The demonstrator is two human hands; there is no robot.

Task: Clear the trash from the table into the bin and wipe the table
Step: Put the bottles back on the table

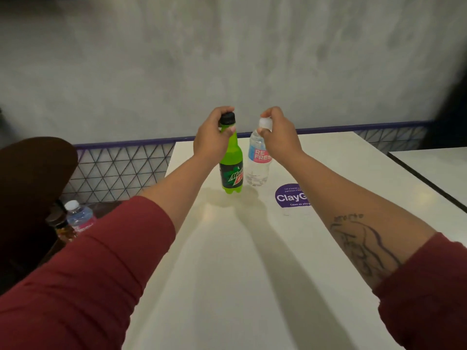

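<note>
white table [227, 261]: green bottle [231, 170], clear bottle [257, 165]

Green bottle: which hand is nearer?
Left. The left hand grips the green bottle by its top; the right hand is off to its right, pinching the top of the clear water bottle.

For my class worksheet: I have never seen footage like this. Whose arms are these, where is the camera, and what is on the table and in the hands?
No machine: a person wears one wide-angle camera on the head, looking forward and down, so you see their own arms in red sleeves. On the white table two bottles stand upright side by side: a green soda bottle with a black cap and a clear water bottle with a white cap. The left hand grips the green bottle's neck; the right hand pinches the water bottle's cap. A purple sticker lies nearby.
</note>
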